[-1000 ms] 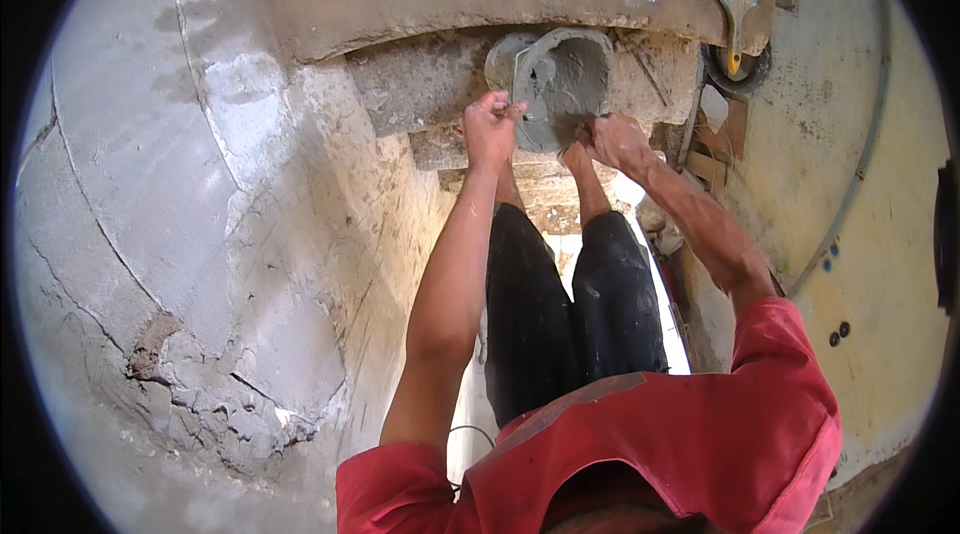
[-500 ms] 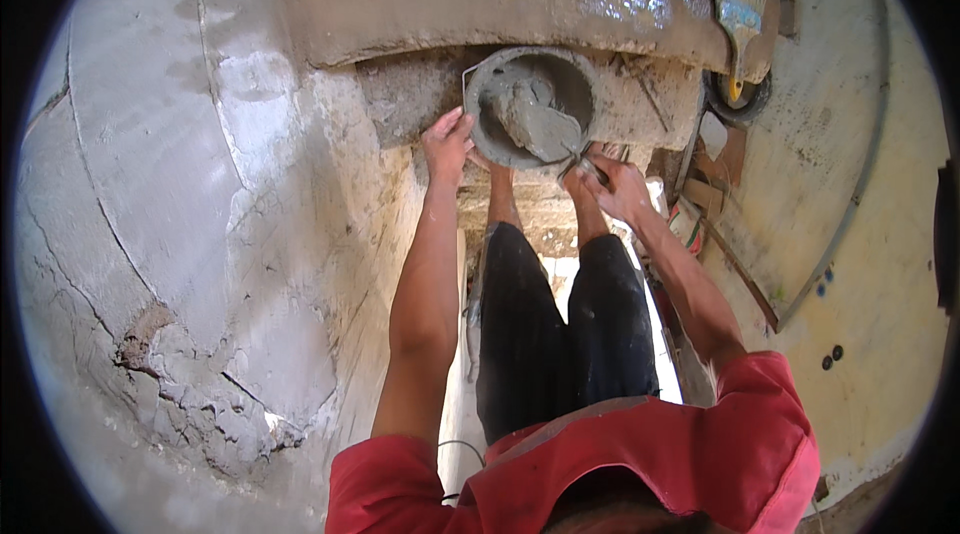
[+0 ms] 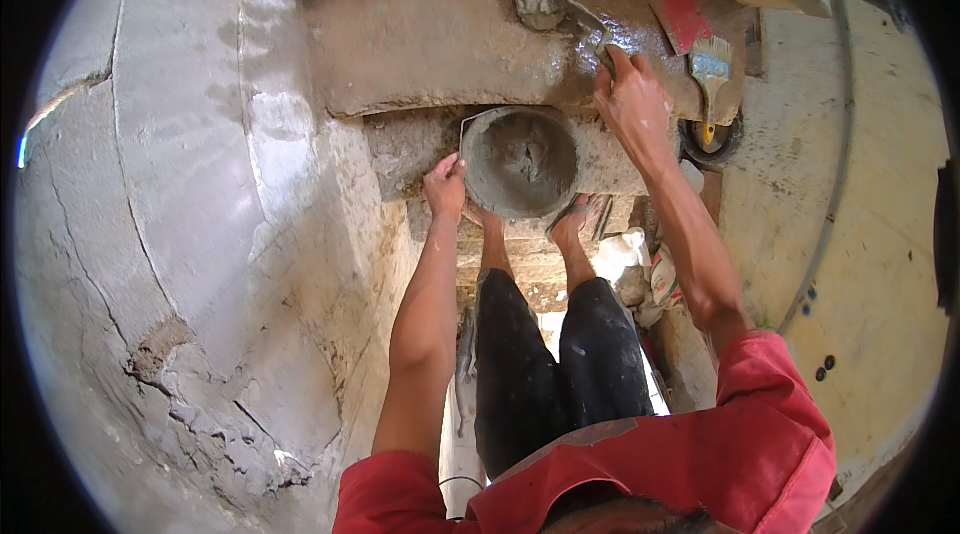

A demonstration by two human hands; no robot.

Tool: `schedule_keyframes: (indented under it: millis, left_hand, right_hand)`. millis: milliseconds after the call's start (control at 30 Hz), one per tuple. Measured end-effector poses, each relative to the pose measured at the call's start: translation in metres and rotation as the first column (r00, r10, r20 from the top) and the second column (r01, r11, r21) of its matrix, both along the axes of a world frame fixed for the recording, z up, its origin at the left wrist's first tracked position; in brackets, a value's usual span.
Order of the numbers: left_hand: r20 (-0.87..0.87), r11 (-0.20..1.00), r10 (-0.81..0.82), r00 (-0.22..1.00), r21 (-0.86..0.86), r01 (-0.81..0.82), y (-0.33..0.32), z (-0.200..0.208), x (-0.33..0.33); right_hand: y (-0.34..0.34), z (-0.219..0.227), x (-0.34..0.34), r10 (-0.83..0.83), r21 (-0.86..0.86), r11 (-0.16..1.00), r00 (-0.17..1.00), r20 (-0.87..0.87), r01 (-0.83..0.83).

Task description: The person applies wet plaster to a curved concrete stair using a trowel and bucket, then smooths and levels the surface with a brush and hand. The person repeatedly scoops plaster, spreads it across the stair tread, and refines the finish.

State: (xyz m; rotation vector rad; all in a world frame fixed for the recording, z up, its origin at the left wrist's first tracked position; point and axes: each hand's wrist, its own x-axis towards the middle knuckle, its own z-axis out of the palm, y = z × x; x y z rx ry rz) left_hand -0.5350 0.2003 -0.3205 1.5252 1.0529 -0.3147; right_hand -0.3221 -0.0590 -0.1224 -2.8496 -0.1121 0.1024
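Note:
My right hand (image 3: 635, 104) is closed around the handle of a trowel (image 3: 588, 16), reaching over the wet, shiny ledge. A lump of grey mortar (image 3: 540, 0) sits at the trowel's blade and hides most of it; whether it touches the ledge (image 3: 400, 44) I cannot tell. Below the ledge stands a round bucket (image 3: 480, 189) with more grey mortar (image 3: 528, 162) inside. At the bucket's left side my left hand (image 3: 447, 186) is closed, pinching the thin wire handle (image 3: 461, 139) near the rim.
A paintbrush (image 3: 710, 69) with a yellow-tipped handle and a red flat piece (image 3: 680, 22) lie at the ledge's right end, beside a dark round container (image 3: 722, 146). Cracked grey plaster covers the left wall (image 3: 200, 234). My bare feet (image 3: 570, 224) stand close below the bucket.
My right hand has lifted the trowel, loaded with mortar, out of the bucket and carried it up and away over the ledge. My left hand stays by the bucket.

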Motion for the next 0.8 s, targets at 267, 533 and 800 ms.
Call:
schedule_keyframes:
  millis: [267, 533, 800]
  left_hand:
    - [0.142, 0.887, -0.142, 0.98, 0.457, 0.062, -0.008, 0.056, 0.016]
    - [-0.043, 0.34, -0.58, 0.814, 0.895, 0.29, 0.074, 0.118, 0.108]
    - [-0.464, 0.126, -0.625, 0.627, 0.733, 0.668, 0.088, 0.14, 0.132]
  right_hand:
    - [0.003, 0.005, -0.013, -0.006, -0.137, 0.991, 1.0, -0.006, 0.005]
    - [0.007, -0.011, -0.02, -0.08, -0.006, 0.997, 0.984, 0.157, 0.082]
    - [0.027, -0.015, -0.021, -0.212, 0.142, 0.972, 0.962, 0.173, 0.188]
